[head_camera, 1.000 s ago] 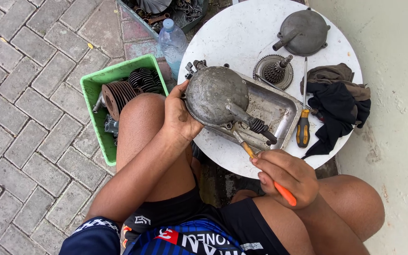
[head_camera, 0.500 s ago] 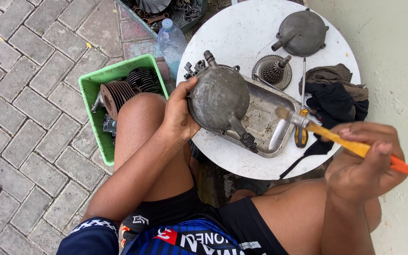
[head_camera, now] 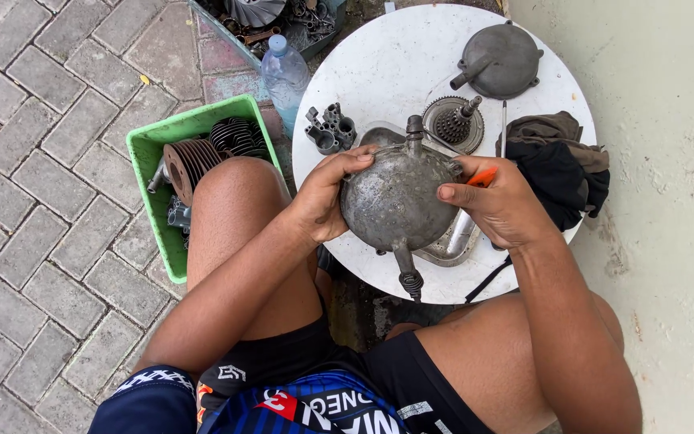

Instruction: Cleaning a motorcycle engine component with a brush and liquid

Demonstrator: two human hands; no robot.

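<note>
Head view: both hands grip one round grey engine casing [head_camera: 399, 201] above the white round table [head_camera: 379, 72]. The left hand [head_camera: 324, 197] clasps its side; the right hand [head_camera: 501, 205] also pinches one orange-handled screwdriver [head_camera: 482, 177]. One green crate [head_camera: 154, 201] holds two finned cylinders [head_camera: 210, 153].

A round white table [head_camera: 379, 72] stands on grey interlocking paving bricks [head_camera: 34, 145]. Right of the table lies a pale concrete floor [head_camera: 668, 241]; left of it, a green plastic crate [head_camera: 150, 201]. Even daylight.
</note>
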